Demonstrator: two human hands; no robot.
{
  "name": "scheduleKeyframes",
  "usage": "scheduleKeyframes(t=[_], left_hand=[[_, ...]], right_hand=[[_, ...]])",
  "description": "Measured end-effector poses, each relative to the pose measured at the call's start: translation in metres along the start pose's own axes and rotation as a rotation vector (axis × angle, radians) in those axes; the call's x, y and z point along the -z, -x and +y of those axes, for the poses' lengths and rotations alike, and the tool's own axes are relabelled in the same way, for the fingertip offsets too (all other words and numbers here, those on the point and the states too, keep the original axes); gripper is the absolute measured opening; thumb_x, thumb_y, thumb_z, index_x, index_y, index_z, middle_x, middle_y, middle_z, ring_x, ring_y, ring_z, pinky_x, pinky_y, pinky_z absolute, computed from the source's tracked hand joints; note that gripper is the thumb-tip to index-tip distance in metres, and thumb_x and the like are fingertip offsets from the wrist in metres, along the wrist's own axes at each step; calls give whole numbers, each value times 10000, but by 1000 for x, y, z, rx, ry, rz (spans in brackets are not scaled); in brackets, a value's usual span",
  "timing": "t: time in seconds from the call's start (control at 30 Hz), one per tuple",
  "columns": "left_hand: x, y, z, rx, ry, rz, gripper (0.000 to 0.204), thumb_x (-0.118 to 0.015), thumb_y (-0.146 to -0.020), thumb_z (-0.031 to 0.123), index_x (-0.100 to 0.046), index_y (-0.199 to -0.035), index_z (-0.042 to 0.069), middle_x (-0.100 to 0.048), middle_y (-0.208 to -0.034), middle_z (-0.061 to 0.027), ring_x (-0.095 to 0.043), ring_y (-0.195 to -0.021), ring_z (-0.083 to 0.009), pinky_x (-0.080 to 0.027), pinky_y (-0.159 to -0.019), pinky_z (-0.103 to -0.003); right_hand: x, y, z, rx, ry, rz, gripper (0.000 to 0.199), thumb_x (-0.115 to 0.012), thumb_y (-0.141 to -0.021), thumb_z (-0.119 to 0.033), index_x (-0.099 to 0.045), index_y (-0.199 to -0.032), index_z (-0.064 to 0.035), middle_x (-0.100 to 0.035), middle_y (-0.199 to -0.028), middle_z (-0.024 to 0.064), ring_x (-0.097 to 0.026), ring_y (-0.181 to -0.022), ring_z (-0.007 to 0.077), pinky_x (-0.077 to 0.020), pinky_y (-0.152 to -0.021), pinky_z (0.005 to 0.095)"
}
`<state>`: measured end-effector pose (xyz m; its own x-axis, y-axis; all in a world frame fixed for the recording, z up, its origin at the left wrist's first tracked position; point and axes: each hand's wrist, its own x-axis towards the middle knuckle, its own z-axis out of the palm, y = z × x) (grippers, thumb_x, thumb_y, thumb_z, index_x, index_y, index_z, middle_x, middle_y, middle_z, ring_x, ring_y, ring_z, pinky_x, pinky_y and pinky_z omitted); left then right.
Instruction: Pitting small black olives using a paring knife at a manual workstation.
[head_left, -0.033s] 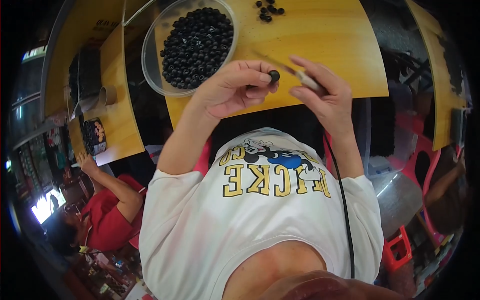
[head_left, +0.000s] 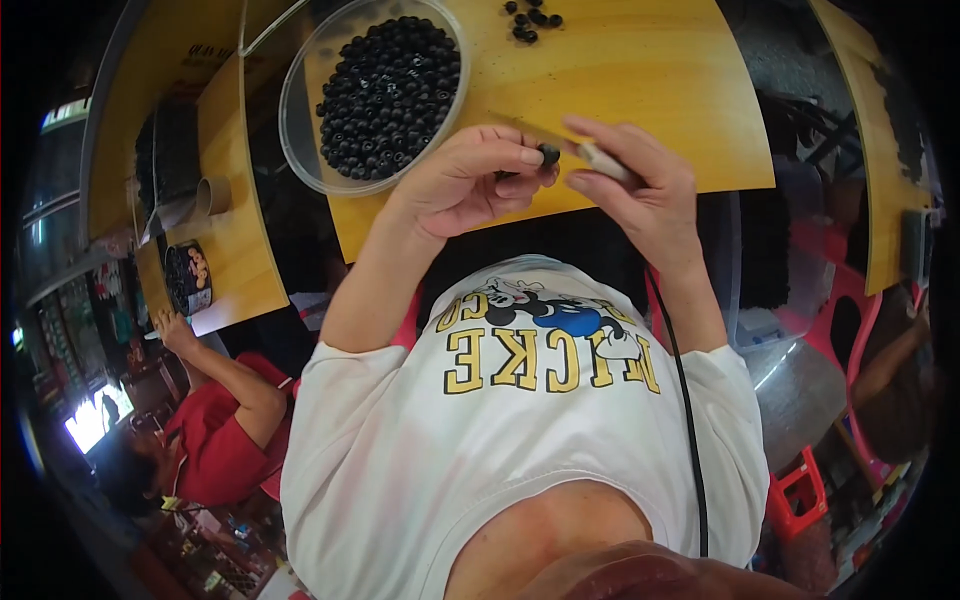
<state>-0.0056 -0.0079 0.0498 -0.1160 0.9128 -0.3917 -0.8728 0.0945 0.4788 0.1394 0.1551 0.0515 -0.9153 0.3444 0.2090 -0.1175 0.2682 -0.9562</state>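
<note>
Between the thumb and fingertips of my left hand [head_left: 475, 180] is a small round black bead [head_left: 548, 155], held above the near part of the table. My right hand [head_left: 650, 185], close beside it, grips the pale handle of a small knife [head_left: 606, 163]. The thin blade is smeared by motion and points to the left, just above the bead. I cannot tell whether it touches the bead. To the left, past my left hand, a round clear plastic tub [head_left: 290, 140] holds a heap of similar black beads [head_left: 390, 95].
Several loose black beads [head_left: 530, 20] lie on the far part of the yellow wooden table [head_left: 640, 60]. Left, a person in red [head_left: 225, 430] sits at another table. A black cable [head_left: 690, 430] runs down my shirt. A red stool [head_left: 797, 492] stands at right.
My right hand with the knife has shifted a little to the left, nearer the bead. The bead has turned slightly in my left fingers. The whole view has shifted slightly.
</note>
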Motion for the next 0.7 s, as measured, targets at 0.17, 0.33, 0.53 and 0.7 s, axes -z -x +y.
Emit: scheduleKeyframes(t=[0.17, 0.33, 0.53, 0.7], left_hand=[[3, -12, -18, -38, 83, 33, 189, -611, -889, 26, -619, -1068, -31, -623, -892, -66, -512, -678, -93, -425, -580, -203], [8, -24, -34, -135, 272, 57, 258, -652, -883, 21, -608, -1133, -23, -617, -907, -57, -573, -735, -107, -448, -583, -200], [13, -30, -47, -180, 539, -43, 278, -648, -896, 42, -598, -1165, -7, -604, -898, -49, -559, -714, -109, -443, -562, -197], [9, -31, -48, -166, 567, 49, 215, -620, -919, 48, -591, -1128, 4, -608, -907, -63, -563, -715, -110, -450, -549, -193]], right_hand=[[-3, 0, 13, 184, 116, 53, 337, -747, -745, 46, -703, -1071, -26, -621, -810, 61, -584, -706, 145, -441, -607, 231], [-5, -1, 22, 318, 285, 151, 376, -750, -706, 66, -707, -1065, -35, -641, -822, 79, -629, -709, 168, -481, -579, 255], [-6, -3, 30, 434, 438, 201, 451, -761, -646, 60, -710, -1079, -57, -648, -835, 84, -637, -666, 198, -498, -543, 274], [-8, -3, 33, 549, 508, 217, 509, -752, -605, 52, -707, -1098, -72, -643, -794, 77, -631, -649, 211, -499, -545, 277]])
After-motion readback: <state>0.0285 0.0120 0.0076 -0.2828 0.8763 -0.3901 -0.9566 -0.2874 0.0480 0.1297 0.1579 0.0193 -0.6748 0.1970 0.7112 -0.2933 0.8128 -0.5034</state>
